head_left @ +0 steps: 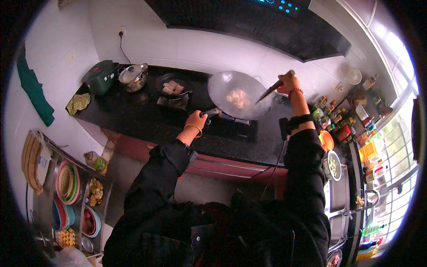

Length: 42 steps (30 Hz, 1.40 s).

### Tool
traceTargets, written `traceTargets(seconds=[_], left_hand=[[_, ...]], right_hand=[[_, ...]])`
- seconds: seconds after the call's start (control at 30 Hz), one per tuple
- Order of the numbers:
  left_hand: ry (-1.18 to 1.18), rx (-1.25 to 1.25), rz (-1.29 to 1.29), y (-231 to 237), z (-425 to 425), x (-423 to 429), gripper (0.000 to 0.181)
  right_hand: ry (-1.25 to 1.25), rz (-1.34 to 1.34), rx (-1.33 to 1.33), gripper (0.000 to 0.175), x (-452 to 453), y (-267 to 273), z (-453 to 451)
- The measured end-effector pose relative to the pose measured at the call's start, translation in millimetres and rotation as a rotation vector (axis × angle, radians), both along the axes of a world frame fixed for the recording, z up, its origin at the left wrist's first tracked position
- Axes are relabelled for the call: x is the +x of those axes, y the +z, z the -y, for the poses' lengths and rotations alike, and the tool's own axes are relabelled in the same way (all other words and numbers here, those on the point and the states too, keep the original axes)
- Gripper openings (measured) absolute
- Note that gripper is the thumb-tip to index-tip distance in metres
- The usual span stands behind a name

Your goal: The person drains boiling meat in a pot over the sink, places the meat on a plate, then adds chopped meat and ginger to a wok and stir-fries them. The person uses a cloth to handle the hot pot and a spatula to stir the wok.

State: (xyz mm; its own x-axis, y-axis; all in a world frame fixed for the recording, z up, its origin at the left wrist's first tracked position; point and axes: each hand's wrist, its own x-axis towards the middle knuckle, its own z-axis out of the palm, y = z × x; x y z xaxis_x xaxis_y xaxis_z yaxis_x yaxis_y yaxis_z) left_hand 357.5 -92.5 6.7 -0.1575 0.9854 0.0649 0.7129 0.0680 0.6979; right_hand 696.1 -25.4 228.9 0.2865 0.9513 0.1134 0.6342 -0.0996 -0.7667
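A steaming wok [222,88] sits over the right-hand burner of the black hob. Pale pieces of food [238,98], which look like meat, lie in its middle. My left hand [196,121] grips the dark handle [210,112] at the wok's near left. In my right hand [289,83], above the right rim, is a cooking utensil with a wooden handle [291,72]. Its dark blade [269,91] slants down to the left into the wok. Steam blurs the blade's tip, so I cannot tell whether it touches the food.
Left of the wok, a dark pan [182,95] holds pale chunks, beside a lidded pot [131,75] and a dark green cooker [100,76]. Bottles and jars [333,115] crowd the right corner near an orange bowl [326,140] and sink [338,193]. A range hood [253,26] overhangs the wok.
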Motion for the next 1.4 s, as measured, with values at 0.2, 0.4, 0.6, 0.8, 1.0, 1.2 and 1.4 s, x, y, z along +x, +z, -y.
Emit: traceTargets(seconds=[0.2,0.4,0.6,0.8,1.0,1.2,1.4], left_hand=[[0.019,-0.235,0.29,8.6,4.9,-3.7,0.046],[-0.01,-0.204,0.206,-2.4,-4.6,-5.5,0.045],[-0.04,-0.158,0.171,-14.9,-15.6,-6.2,0.044],[-0.027,-0.191,0.175,-1.9,-7.4,-4.9,0.045],[-0.075,-0.283,0.56,13.6,3.7,-7.1,0.038],[-0.088,-0.266,0.631,21.1,12.2,-11.2,0.035],[-0.169,-0.354,0.569,22.8,7.6,-15.3,0.046]], right_hand=[[0.276,-0.284,0.277,0.014,-11.2,-31.0,21.7],[0.55,0.108,0.394,0.016,38.2,-7.6,-11.3],[0.27,0.214,0.282,0.023,31.6,-58.3,-62.4],[0.891,0.197,0.367,0.023,-59.9,-56.4,17.3],[1.094,0.606,0.063,0.019,-90.5,-19.5,132.7],[1.14,0.759,0.165,0.018,-104.1,-19.3,186.4],[0.892,0.828,0.132,0.007,-104.8,-59.8,147.6]])
